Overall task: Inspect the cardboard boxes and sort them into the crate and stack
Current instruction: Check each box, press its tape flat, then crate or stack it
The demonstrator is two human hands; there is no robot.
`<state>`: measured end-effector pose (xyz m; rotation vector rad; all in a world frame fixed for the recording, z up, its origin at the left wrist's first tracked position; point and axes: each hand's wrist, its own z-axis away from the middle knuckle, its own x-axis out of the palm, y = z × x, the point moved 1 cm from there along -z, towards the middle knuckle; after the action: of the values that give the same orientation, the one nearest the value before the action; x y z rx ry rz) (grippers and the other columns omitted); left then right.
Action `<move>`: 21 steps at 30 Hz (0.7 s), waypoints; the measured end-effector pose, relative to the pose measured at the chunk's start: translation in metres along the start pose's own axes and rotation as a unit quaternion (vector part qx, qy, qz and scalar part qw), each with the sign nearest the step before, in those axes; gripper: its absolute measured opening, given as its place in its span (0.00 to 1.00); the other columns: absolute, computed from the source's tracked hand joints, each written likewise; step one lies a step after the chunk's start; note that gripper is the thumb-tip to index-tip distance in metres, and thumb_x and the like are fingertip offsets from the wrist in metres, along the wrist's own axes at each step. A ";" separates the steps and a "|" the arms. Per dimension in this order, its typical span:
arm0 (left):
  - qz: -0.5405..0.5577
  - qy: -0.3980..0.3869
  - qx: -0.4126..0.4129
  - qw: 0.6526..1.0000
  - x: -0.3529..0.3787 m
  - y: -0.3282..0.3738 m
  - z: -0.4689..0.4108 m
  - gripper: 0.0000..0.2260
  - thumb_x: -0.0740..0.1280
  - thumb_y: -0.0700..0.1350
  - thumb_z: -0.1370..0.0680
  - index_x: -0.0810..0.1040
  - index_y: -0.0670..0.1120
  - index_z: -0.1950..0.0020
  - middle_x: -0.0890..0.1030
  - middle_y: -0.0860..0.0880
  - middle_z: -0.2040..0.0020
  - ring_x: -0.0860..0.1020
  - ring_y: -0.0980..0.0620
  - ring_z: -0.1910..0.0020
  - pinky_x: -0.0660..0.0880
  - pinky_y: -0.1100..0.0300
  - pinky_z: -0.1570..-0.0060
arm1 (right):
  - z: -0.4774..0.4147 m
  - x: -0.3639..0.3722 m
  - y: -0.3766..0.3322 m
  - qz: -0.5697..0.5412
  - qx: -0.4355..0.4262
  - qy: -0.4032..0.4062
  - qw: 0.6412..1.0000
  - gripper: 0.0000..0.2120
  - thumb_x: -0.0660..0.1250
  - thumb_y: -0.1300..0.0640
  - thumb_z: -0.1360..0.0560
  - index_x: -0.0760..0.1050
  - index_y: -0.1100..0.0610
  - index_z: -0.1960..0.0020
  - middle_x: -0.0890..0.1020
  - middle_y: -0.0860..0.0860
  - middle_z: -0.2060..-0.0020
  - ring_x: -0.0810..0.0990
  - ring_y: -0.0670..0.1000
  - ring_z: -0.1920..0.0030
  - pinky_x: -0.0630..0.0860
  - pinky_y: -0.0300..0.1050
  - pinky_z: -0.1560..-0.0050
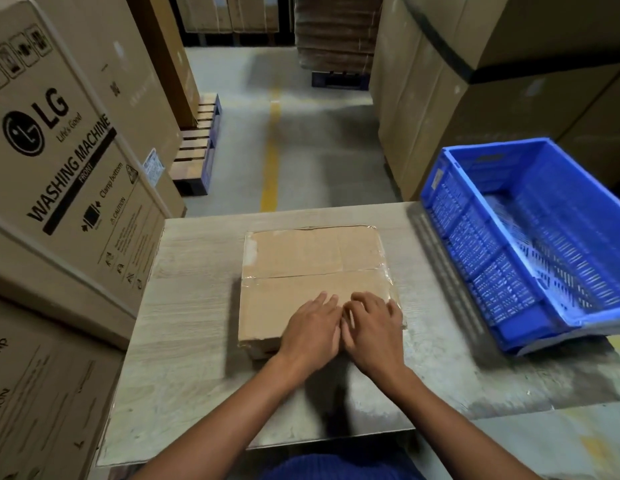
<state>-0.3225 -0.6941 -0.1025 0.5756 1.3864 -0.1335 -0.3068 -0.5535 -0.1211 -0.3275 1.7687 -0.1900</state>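
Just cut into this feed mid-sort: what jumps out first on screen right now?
Both hands, the left hand and the right hand, lie flat side by side on the near half of a taped cardboard box in the middle of the table. To its right a bright blue crate sits tilted and empty. On the left looms a big washing machine carton.

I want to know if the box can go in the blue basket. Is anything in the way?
Nothing visible blocks it. The cardboard box lies flat under the left hand and right hand. Only bare table lies between it and the blue crate, which looks empty.
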 end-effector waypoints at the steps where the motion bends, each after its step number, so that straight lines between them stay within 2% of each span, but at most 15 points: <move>1: 0.006 -0.006 0.016 1.000 0.004 0.004 -0.003 0.20 0.59 0.45 0.24 0.78 0.43 0.34 0.78 0.44 0.33 0.73 0.42 0.30 0.71 0.49 0.33 | 0.000 -0.002 0.006 0.006 0.029 0.006 1.000 0.09 0.62 0.49 0.27 0.79 0.52 0.54 0.80 0.50 0.47 0.78 0.53 0.43 0.71 0.60 0.39; 3: 0.006 -0.027 0.018 0.999 0.008 0.014 -0.008 0.21 0.57 0.47 0.26 0.81 0.44 0.37 0.81 0.45 0.36 0.77 0.42 0.35 0.75 0.48 0.38 | 0.002 -0.003 0.019 0.006 0.051 0.025 0.998 0.09 0.62 0.49 0.26 0.78 0.53 0.53 0.79 0.51 0.48 0.78 0.53 0.44 0.72 0.58 0.40; 7: -0.001 -0.017 0.021 1.000 0.015 0.021 -0.013 0.23 0.55 0.48 0.26 0.82 0.43 0.39 0.81 0.45 0.37 0.79 0.43 0.37 0.77 0.47 0.39 | 0.005 -0.002 0.025 0.023 0.005 0.052 0.998 0.10 0.60 0.51 0.25 0.77 0.54 0.54 0.78 0.49 0.51 0.78 0.53 0.48 0.74 0.52 0.45; 10: 0.009 0.018 0.031 0.999 0.017 0.013 -0.021 0.23 0.54 0.48 0.25 0.80 0.43 0.37 0.80 0.44 0.36 0.77 0.42 0.36 0.75 0.48 0.37 | -0.006 -0.002 0.027 0.054 0.019 0.047 0.997 0.07 0.63 0.50 0.27 0.75 0.53 0.56 0.77 0.49 0.55 0.75 0.52 0.53 0.69 0.50 0.50; 12: -0.001 0.021 0.027 0.999 0.015 0.013 -0.031 0.26 0.51 0.48 0.24 0.77 0.42 0.33 0.76 0.42 0.31 0.73 0.41 0.31 0.71 0.47 0.32 | -0.019 -0.003 0.029 0.060 0.021 0.018 0.998 0.07 0.64 0.49 0.28 0.75 0.53 0.55 0.76 0.50 0.54 0.76 0.54 0.52 0.69 0.50 0.53; 14: -0.012 0.012 0.011 1.000 0.014 0.014 -0.042 0.31 0.44 0.50 0.24 0.68 0.41 0.25 0.66 0.42 0.23 0.63 0.43 0.24 0.61 0.46 0.26 | -0.033 -0.002 0.032 0.048 0.001 -0.021 0.999 0.12 0.61 0.50 0.26 0.77 0.55 0.48 0.79 0.53 0.45 0.78 0.58 0.41 0.74 0.53 0.47; 15: -0.012 -0.001 -0.005 1.000 0.013 0.014 -0.048 0.33 0.41 0.52 0.24 0.63 0.42 0.23 0.60 0.43 0.21 0.57 0.44 0.21 0.55 0.46 0.24 | -0.039 -0.001 0.034 0.036 -0.014 -0.055 0.998 0.18 0.58 0.50 0.25 0.77 0.57 0.40 0.78 0.56 0.37 0.74 0.59 0.32 0.74 0.55 0.38; 17: -0.020 -0.015 -0.027 0.999 0.013 0.014 -0.057 0.36 0.35 0.53 0.26 0.55 0.43 0.20 0.53 0.44 0.19 0.50 0.46 0.20 0.48 0.45 0.23 | -0.048 -0.001 0.039 0.019 -0.035 -0.126 0.991 0.31 0.48 0.46 0.24 0.69 0.59 0.26 0.68 0.57 0.25 0.61 0.58 0.22 0.60 0.54 0.24; 19: -0.033 -0.028 -0.039 0.998 0.014 0.012 -0.061 0.38 0.32 0.54 0.27 0.52 0.43 0.19 0.50 0.45 0.18 0.48 0.47 0.20 0.46 0.46 0.23 | -0.051 -0.001 0.043 0.036 -0.046 -0.155 0.986 0.35 0.43 0.45 0.24 0.64 0.58 0.22 0.64 0.55 0.22 0.58 0.56 0.21 0.52 0.51 0.22; 21: -0.041 -0.030 -0.045 0.998 0.015 0.010 -0.064 0.38 0.33 0.55 0.27 0.56 0.43 0.20 0.54 0.45 0.19 0.52 0.46 0.20 0.50 0.46 0.24 | -0.050 0.000 0.044 0.056 -0.056 -0.137 0.987 0.32 0.46 0.45 0.23 0.68 0.58 0.25 0.69 0.55 0.25 0.64 0.56 0.23 0.58 0.53 0.24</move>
<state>-0.3719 -0.6532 -0.1183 0.4366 1.3509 -0.1523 -0.3611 -0.5143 -0.1237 -0.3183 1.5219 0.0358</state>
